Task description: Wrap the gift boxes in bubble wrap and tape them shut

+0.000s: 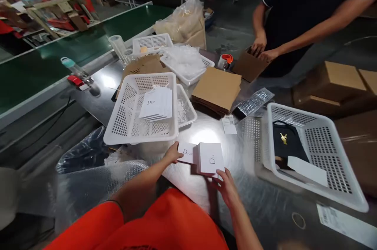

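Note:
My left hand [173, 153] pinches the edge of a flat white card [186, 151] printed "Dior"; whether it is a card or a small envelope I cannot tell. Its right end meets a white box [211, 159], also marked "Dior", with the lettering turned sideways. Fingers of my right hand [226, 187] grip the lower right corner of that box. Both pieces are held low over the shiny metal table [167, 173]. Several similar white Dior pieces [157, 102] lie overlapped in the white basket [171, 134] beyond my left hand.
Stacked cardboard [217, 89] lies ahead, near a bubble-wrap pouch [255, 101]. A white basket [318, 114] with a black pouch [287, 140] is at right. At left are a tape dispenser [78, 79] and green conveyor [35, 73]. Across the table, a co-worker's hands [263, 50] handle cardboard.

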{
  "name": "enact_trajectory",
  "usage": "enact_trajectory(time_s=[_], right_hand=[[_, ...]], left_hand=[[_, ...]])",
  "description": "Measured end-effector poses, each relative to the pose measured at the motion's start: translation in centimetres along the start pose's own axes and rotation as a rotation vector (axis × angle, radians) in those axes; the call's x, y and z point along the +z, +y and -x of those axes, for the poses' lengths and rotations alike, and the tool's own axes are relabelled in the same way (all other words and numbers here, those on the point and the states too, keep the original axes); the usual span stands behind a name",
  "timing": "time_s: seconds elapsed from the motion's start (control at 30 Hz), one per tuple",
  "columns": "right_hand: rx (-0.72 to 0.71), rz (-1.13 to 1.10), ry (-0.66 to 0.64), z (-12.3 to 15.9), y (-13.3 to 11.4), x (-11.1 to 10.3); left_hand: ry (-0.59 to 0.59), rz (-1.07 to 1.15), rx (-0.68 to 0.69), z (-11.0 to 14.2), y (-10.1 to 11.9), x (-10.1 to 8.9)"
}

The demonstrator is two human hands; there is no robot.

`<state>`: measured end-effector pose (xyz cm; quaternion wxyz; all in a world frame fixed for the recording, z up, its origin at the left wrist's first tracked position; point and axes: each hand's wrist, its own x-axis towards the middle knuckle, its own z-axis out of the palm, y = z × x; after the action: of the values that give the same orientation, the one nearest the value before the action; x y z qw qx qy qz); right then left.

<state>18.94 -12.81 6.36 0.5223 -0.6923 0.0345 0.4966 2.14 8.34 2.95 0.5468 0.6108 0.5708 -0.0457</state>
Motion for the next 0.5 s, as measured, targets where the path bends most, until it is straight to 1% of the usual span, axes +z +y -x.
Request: enact_trajectory(time_s=[0.1,0.17,0.23,0.33,0.4,0.47,0.5], right_hand=[[0.002,-0.147,0.079,2.0,0.9,-2.7],[0.009,-0.202,0.145,3.1,1.7,-5.6],[0.013,-0.237,0.222,3.8,2.3,-9.3],[0.015,-0.285,0.344,4.3,2.8,-16.1],[0.023,-0.315,0.452,4.5,2.8,-20.6],[0.029,-0.326,0.56,4.8,2.4,-24.3],[0.025,-0.325,0.595,5.0,2.1,-25.7]], left_hand=[[-0.097,0.014,0.03,1.3,0.1,2.9],[-0.192,0.033,0.025,2.2,0.5,5.7],[-0.295,0.033,0.004,3.2,1.3,9.0],[-0.426,0.029,-0.016,4.8,3.1,14.5],[-0.552,0.057,-0.032,5.9,4.2,18.1],[-0.677,0.103,-0.047,7.0,5.1,21.5],[-0.723,0.123,-0.053,7.5,5.5,23.0]])
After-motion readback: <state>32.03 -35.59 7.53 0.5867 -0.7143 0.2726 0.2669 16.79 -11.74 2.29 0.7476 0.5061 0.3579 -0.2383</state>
